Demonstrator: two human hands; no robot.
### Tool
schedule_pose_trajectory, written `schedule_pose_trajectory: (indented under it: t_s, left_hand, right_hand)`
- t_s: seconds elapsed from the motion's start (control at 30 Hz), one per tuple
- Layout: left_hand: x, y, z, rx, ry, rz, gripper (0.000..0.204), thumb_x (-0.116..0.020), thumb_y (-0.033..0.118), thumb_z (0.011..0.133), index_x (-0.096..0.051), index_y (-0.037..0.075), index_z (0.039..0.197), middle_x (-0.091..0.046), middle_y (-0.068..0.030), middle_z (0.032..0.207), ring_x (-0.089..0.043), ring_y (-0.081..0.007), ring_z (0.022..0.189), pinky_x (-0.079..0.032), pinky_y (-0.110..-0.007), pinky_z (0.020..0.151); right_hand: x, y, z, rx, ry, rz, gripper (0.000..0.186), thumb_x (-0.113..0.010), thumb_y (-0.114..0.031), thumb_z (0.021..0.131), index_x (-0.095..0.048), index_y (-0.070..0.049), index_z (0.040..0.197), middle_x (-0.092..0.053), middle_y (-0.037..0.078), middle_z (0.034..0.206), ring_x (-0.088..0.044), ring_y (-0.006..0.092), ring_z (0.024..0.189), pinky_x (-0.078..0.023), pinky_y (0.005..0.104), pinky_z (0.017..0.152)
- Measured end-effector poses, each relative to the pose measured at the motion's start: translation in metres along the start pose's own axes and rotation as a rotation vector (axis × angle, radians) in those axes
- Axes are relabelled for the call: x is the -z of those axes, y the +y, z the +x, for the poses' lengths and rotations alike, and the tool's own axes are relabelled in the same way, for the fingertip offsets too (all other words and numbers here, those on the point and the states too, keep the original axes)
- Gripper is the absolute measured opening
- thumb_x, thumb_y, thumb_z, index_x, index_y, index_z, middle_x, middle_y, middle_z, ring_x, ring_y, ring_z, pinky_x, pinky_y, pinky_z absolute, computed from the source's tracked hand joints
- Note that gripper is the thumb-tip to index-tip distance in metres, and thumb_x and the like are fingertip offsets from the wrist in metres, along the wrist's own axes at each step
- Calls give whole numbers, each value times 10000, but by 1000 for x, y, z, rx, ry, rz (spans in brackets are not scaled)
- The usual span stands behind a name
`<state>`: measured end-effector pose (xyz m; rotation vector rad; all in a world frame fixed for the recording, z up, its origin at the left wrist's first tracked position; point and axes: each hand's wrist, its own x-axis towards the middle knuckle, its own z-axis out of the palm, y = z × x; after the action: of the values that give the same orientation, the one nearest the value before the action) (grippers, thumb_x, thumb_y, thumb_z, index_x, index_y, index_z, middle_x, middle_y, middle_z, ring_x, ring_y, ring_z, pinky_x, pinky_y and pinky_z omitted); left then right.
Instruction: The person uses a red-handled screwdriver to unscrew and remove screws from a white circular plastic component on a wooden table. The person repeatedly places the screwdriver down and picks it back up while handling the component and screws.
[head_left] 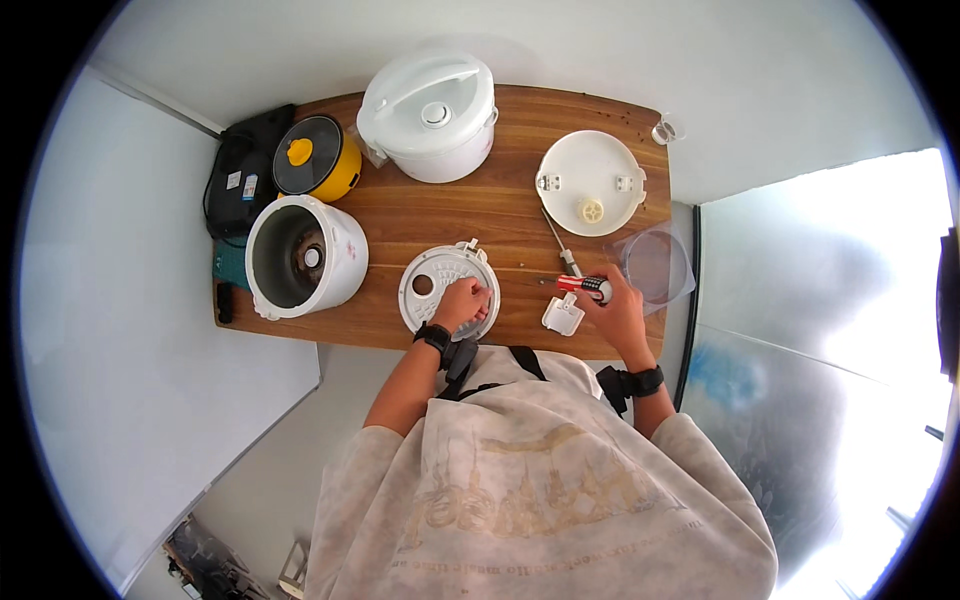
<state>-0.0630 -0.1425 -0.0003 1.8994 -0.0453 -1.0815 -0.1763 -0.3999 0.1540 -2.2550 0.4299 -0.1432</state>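
L hand (468, 303) is over disc (448, 267), on table (400, 220) nr front edge; fingers curled, can't tell if gripping. R hand (618, 306) holds driver (577, 285), long axis approx L–R, tip twd disc, well apart. Disc's left of R hand; L hand's nearer.

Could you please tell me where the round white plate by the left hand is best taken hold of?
The round white plate is probably best gripped by its outer rim, coming from the left: it appears to lie flat on the wooden table with its left edge bare, while the left hand is mostly over its right half.
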Motion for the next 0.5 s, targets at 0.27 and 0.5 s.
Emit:
schedule_pose_trajectory:
  t_s: [0.27,0.5]
  left_hand:
    - [22,12,2,78,-54,-342,145,-550,163,955,-591,24,941,-688,-80,795,-658,-120,660,-539,-255,556]
    - [46,15,5,-127,116,73,124,-566,155,909,-609,52,963,-694,-95,804,-677,-180,693,-537,-314,637]
  right_hand:
    - [1,8,-1,-24,42,11,282,-746,-170,787,-617,-23,990,-679,151,847,-672,294,762,-525,371,708]
    - [0,11,2,-29,40,13,286,-744,-167,785,-617,-28,1000,-681,151,849,-671,301,766,-524,379,703]
